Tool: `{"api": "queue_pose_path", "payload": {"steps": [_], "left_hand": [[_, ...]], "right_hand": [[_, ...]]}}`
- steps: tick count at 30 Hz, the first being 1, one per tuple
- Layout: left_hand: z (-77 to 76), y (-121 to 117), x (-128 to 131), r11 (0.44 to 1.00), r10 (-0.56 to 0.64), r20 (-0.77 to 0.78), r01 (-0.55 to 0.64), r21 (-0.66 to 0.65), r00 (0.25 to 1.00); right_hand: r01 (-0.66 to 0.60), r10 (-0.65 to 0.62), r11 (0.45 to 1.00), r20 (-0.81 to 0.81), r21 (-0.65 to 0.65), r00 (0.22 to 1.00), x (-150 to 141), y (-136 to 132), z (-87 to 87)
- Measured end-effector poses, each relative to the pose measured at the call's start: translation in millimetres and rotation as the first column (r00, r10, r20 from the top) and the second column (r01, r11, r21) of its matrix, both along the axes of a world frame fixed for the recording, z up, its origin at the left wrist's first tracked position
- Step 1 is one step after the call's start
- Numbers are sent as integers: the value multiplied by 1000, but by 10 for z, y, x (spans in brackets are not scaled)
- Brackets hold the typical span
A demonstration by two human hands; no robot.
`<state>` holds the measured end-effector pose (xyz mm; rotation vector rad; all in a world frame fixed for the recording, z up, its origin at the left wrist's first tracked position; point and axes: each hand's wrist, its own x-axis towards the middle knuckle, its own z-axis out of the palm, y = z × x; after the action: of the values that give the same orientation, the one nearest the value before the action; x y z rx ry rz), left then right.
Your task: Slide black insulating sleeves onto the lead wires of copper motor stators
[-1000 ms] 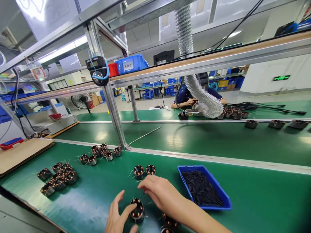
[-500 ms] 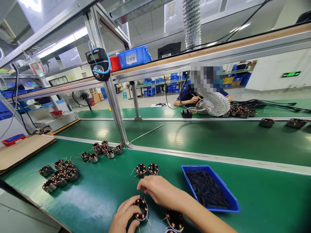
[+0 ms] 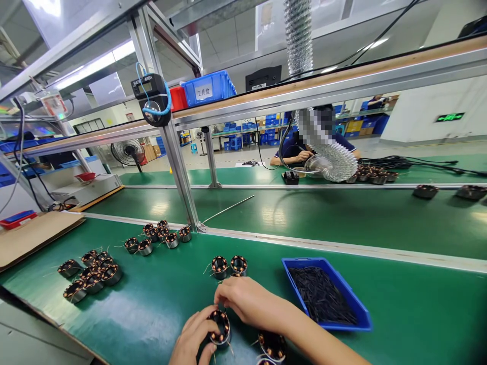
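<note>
Meanwhile, wound stators (image 3: 91, 276) sit clustered at the green bench's (image 3: 152, 304) left; the left hand (image 3: 192, 340) grips one stator (image 3: 219, 327) at the near edge, right hand (image 3: 247, 303) fingering it — a blue tray of sleeves (image 3: 323, 295) waits beside.

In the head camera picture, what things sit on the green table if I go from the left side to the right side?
Cardboard sheet → big cluster of copper-wound coils → smaller cluster by the metal post → left hand holding a coil → right hand → blue tray of black pieces.
</note>
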<state>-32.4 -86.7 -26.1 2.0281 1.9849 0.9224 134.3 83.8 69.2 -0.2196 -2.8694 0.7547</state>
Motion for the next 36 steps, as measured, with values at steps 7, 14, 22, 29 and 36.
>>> {"api": "queue_pose_path", "payload": {"steps": [7,14,22,29,36], "left_hand": [[119,20,-12,997,-83,-72,83,-11,994],[76,-16,10,999,-46,-94,47,6,995],[-25,-30,75,998,16,-67,-12,60,998],[272,19,127,985,-111,121,126,-121,986],[831,73,314,968,-244,-90,237,-79,966]], "right_hand": [[70,-72,993,-24,-100,997,70,-24,-118],[162,-204,958,-164,-236,965,214,-168,-222],[197,-244,958,-230,-208,942,308,-536,-600],[301,-351,935,-375,-185,858,515,-304,-158],[443,-486,871,-493,-210,721,844,-133,397]]}}
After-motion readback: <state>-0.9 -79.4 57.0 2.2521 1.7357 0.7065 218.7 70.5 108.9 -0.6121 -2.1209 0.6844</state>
